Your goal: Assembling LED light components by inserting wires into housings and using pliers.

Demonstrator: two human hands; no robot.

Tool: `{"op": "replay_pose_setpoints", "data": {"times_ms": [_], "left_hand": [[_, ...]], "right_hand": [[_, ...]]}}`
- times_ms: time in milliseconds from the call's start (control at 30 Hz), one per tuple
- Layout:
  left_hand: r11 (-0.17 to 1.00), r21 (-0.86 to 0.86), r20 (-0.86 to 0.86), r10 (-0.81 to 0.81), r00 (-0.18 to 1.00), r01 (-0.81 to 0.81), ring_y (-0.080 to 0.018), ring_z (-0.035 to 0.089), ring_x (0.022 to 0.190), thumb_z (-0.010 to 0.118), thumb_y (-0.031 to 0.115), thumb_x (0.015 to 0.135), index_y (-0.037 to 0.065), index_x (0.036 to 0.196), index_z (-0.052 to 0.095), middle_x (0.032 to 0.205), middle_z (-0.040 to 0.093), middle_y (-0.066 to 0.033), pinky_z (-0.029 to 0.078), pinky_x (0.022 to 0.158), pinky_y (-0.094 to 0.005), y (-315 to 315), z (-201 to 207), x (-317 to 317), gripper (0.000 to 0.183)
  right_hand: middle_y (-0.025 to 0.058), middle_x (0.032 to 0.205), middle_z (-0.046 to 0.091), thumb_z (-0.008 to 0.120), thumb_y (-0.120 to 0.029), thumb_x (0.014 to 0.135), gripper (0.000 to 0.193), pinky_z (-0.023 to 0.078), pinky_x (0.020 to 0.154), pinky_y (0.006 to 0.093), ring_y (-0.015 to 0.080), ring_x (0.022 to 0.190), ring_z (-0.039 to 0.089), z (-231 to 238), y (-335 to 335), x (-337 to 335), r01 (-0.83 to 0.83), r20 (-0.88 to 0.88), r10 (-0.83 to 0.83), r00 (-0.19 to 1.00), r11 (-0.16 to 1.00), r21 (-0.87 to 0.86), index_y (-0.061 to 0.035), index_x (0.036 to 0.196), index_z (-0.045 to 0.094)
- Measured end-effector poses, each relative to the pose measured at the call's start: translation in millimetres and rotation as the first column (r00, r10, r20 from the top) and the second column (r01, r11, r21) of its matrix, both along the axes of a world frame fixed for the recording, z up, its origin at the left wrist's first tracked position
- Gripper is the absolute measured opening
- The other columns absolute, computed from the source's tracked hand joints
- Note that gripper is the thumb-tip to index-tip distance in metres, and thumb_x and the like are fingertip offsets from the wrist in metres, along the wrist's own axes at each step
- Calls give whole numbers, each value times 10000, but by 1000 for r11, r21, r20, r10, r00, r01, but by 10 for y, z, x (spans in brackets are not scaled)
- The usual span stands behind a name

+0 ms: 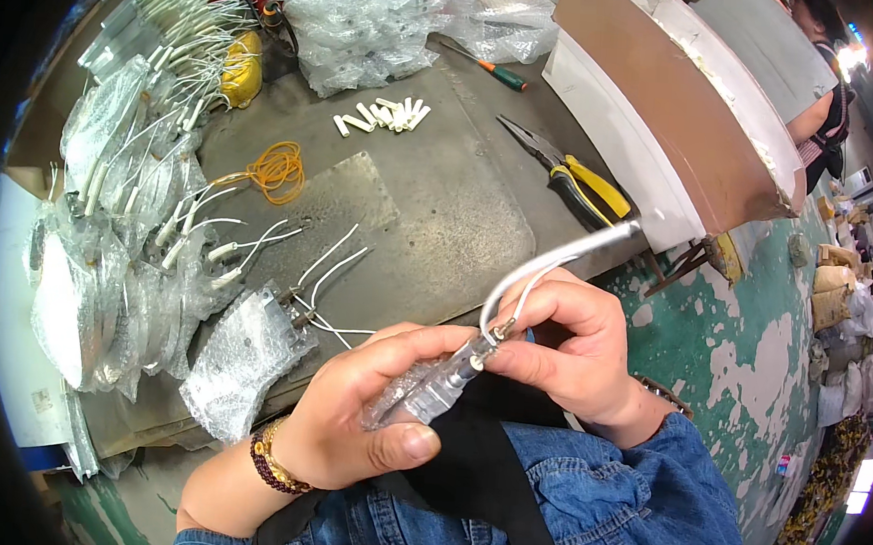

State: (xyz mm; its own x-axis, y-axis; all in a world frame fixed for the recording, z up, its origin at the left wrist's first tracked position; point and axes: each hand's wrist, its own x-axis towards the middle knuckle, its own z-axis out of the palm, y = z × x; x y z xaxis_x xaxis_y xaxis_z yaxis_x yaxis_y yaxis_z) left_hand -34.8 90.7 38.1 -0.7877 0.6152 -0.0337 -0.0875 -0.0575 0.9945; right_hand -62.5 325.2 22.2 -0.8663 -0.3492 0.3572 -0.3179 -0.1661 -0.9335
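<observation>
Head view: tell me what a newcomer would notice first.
At lower centre, the left hand grips a plastic-wrapped part while the right hand touches its white wire. Beyond, on the grey bench, yellow-and-black pliers lie right of a pile of short white tubes.

Wht tube tip (627, 230) blurry — bkgd person (833, 125) partly cut off

Left hand (349, 402) holding bubble-wrapped part (429, 397), right hand (579, 353) at its white wires (573, 245), pliers (573, 198) beyond

On the counter (460, 209) before me lie yellow-and-black-handled pliers (555, 161) and a screwdriver (506, 77); to my right I see patchy green floor (706, 364).
</observation>
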Motion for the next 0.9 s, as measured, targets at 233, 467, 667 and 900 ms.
{"op": "replay_pose_setpoints", "data": {"times_ms": [233, 467, 667, 900], "left_hand": [[978, -141, -424, 81, 902, -153, -295, 588, 1109, 844, 350, 801, -34, 1404, 500, 1214, 609, -167, 461, 972, -378, 79, -1, 17, 793], [929, -238, -636, 71, 769, -283, -325, 589, 1089, 905, 321, 715, -58, 1381, 497, 1197, 618, -179, 477, 947, -403, 212, 59, 18, 868], [917, -230, -642, 109, 759, -327, -322, 588, 1096, 906, 342, 712, -41, 1387, 501, 1216, 612, -169, 466, 973, -403, 332, 30, 18, 876], [987, 125, 262, 61, 963, -96, -213, 560, 1202, 811, 500, 819, -36, 1456, 447, 1306, 562, -118, 422, 1051, -353, 357, 13, 32, 908]], "right_hand": [[59, 796, 654, 832, -45, 800, 134, 461, 631, 280, 137, 706, 614, 80, 94, 12, 130, -172, -95, 980, 971, 202, -22, 862, 715], [55, 809, 633, 833, -88, 808, 179, 449, 620, 246, 112, 681, 581, 88, 143, 33, 174, -143, -145, 979, 960, 219, -6, 855, 680], [59, 836, 633, 815, -58, 803, 144, 458, 680, 269, 127, 770, 586, -16, 270, 12, 82, -138, -70, 988, 993, 88, -17, 858, 687], [68, 836, 624, 704, -10, 843, 40, 466, 677, 260, 137, 747, 591, -65, 903, -85, 273, -56, -267, 962, 947, 167, 16, 852, 675]]}}
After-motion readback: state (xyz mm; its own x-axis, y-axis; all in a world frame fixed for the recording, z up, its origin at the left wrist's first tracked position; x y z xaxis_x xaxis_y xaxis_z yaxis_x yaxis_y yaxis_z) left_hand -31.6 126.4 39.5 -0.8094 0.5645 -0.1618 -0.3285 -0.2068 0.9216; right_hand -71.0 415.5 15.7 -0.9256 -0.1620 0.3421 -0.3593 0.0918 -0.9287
